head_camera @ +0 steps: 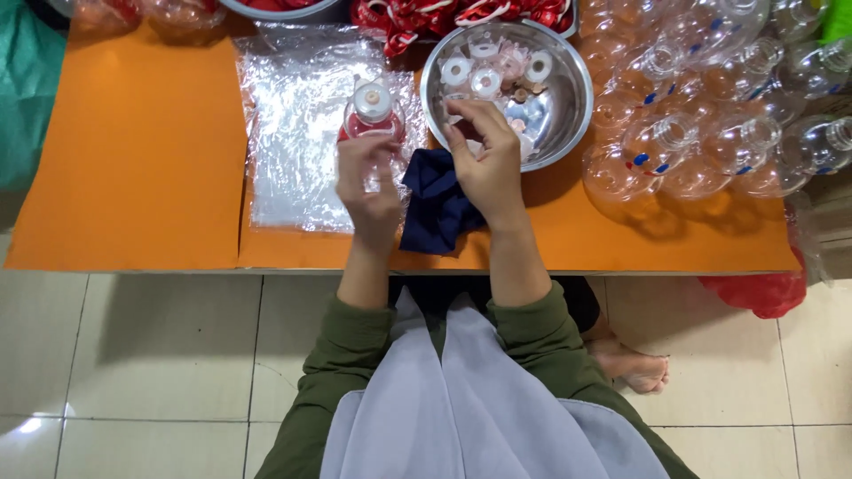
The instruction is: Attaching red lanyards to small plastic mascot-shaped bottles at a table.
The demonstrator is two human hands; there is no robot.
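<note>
1. Clear small bottle [374,111], capped, clamped in left hand [370,191] above plastic sheet [293,133]
2. Right hand [484,160] pinches into steel bowl [568,115] of caps
3. Uncapped bottles [710,124] remain far right on orange surface [133,160]

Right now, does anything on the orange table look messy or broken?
Nothing looks broken or spilled. The clear empty bottles lie tumbled in a loose heap at the right, and a dark blue cloth sits crumpled under the right hand. The left hand holds a small bottle upright.
</note>
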